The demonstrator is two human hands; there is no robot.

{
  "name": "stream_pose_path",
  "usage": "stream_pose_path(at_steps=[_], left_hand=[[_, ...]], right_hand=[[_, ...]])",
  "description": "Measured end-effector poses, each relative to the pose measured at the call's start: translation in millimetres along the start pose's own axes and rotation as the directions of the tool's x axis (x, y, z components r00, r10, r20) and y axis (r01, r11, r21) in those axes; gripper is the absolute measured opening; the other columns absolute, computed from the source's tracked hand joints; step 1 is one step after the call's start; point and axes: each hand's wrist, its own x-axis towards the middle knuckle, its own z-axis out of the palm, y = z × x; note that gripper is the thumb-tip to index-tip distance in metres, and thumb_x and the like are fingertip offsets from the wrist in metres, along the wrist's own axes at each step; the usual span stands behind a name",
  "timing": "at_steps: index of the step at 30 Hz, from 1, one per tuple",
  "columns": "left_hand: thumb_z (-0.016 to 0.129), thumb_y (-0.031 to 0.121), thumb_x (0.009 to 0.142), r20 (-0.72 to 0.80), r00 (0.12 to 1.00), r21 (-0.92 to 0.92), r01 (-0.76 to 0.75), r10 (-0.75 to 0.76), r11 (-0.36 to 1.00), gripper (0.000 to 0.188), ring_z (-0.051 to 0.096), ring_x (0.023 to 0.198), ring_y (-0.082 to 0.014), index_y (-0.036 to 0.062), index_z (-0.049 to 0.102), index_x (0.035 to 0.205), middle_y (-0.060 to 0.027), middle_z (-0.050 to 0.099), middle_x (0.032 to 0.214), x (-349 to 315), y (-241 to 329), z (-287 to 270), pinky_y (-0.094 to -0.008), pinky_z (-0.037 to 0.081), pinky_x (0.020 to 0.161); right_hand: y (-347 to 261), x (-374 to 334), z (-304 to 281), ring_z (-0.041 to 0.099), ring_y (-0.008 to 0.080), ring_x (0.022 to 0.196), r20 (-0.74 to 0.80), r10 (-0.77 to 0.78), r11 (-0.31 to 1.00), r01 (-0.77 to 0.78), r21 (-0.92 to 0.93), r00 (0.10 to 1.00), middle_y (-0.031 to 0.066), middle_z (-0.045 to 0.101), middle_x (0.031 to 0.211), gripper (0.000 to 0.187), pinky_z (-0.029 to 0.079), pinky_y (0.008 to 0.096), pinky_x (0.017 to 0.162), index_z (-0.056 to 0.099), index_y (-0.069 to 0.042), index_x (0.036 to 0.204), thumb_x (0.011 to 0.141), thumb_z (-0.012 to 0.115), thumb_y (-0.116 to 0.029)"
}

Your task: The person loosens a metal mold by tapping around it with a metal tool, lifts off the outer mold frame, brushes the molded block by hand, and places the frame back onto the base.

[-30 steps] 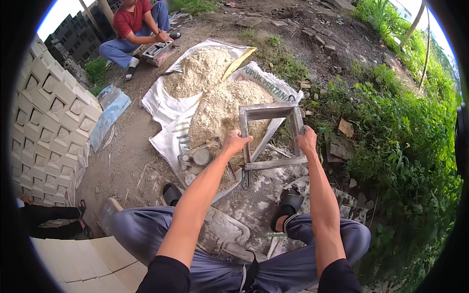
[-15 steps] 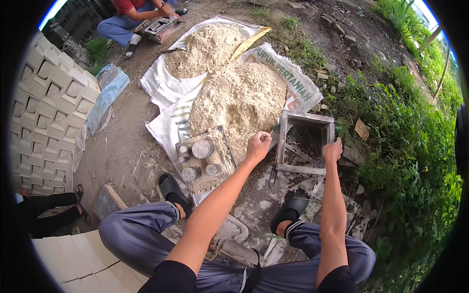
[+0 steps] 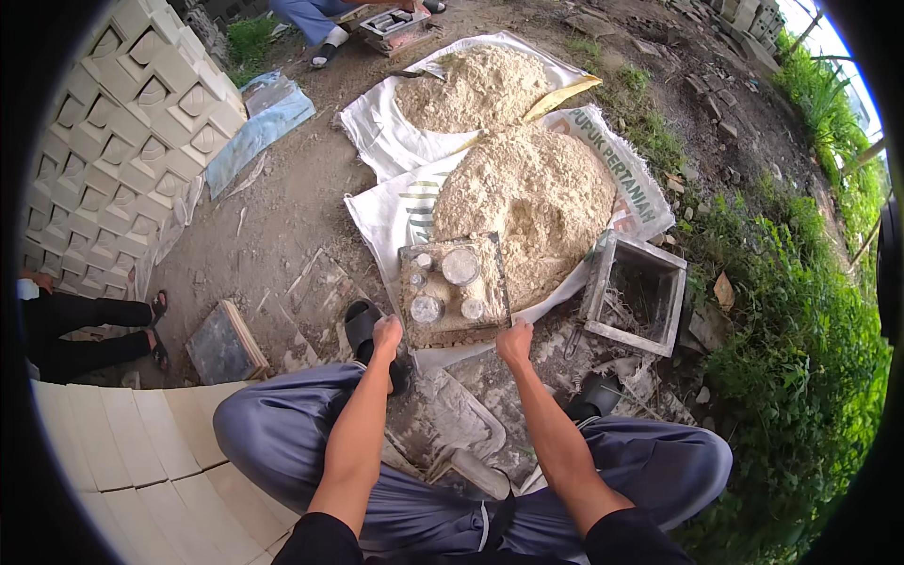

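Note:
A square board point(image 3: 443, 333) lies before me, dusted with pale powder and bearing several upright round grey cylinders point(image 3: 461, 266). At its near left corner is my left hand point(image 3: 387, 336), fingers closed at the edge. My right hand point(image 3: 515, 342) is closed at the near right corner; the fingertips of both hands are partly hidden. To the right of the board, an open rectangular wooden frame point(image 3: 629, 336) rests on the ground, with neither hand on it. Behind the board rises a large heap of pale crumbly powder point(image 3: 527, 193) on white woven sacks point(image 3: 391, 212).
A smaller powder heap point(image 3: 480, 85) lies beyond. Stacked pale blocks point(image 3: 132, 141) form a wall at left, near a blue sheet point(image 3: 259, 137) and a stack of flat boards point(image 3: 226, 344). Another person's hand point(image 3: 414, 8) is at a mould point(image 3: 394, 28). Green plants point(image 3: 782, 377) border the right.
My right hand has left the wooden frame and moved left to the board's near right corner. My left hand has come from beside the frame to the near left corner. The view has shifted.

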Motion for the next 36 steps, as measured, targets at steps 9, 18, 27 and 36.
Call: stream_pose_path(at_steps=[9, 18, 27, 36], left_hand=[[0.055, 0.015, 0.082, -0.052, 0.835, 0.301, -0.509, 0.547, 0.806, 0.022, 0.055, 0.092, -0.0423, 0.0012, 0.066, 0.096, -0.0261, 0.060, 0.092, -17, -34, 39, -0.0471, 0.043, 0.083], [0.055, 0.007, 0.081, 0.038, 0.848, 0.230, -0.522, 0.529, 0.821, 0.018, 0.054, 0.093, -0.0377, -0.0001, 0.062, 0.096, -0.0194, 0.056, 0.096, -46, -20, 41, -0.0442, 0.042, 0.082], [0.053, 0.005, 0.081, -0.066, 0.883, 0.155, -0.452, 0.466, 0.878, 0.024, 0.053, 0.100, -0.0376, -0.0030, 0.058, 0.103, -0.0191, 0.053, 0.104, -34, -1, 39, -0.0424, 0.041, 0.086], [0.051, 0.013, 0.086, 0.047, 0.931, 0.043, -0.365, 0.363, 0.930, 0.025, 0.050, 0.101, -0.0440, -0.0035, 0.058, 0.103, -0.0248, 0.051, 0.109, 11, -32, 45, -0.0462, 0.039, 0.089]], right_hand=[[11, -12, -4, 0.049, 0.0370, 0.107, -0.003, -0.289, 0.952, 0.288, 0.104, 0.957, 0.0258, 0.050, 0.112, 0.038, 0.040, 0.0435, 0.093, 0.058, -0.001, 0.115, 0.078, 0.055, -0.001], [-2, -16, 2, 0.046, 0.0378, 0.107, -0.061, -0.394, 0.919, 0.392, -0.041, 0.917, 0.0199, 0.048, 0.117, 0.050, 0.041, 0.0435, 0.092, 0.059, -0.010, 0.121, 0.073, 0.053, 0.005], [-6, -13, 6, 0.045, 0.0370, 0.107, 0.053, -0.318, 0.942, 0.309, 0.132, 0.947, 0.0197, 0.050, 0.113, 0.056, 0.038, 0.0428, 0.094, 0.056, -0.006, 0.124, 0.070, 0.051, 0.007], [-9, -13, 8, 0.041, 0.0405, 0.110, 0.108, -0.153, 0.988, 0.150, 0.032, 0.982, 0.0231, 0.043, 0.118, 0.065, 0.036, 0.0453, 0.096, 0.044, -0.004, 0.133, 0.069, 0.056, 0.003]])
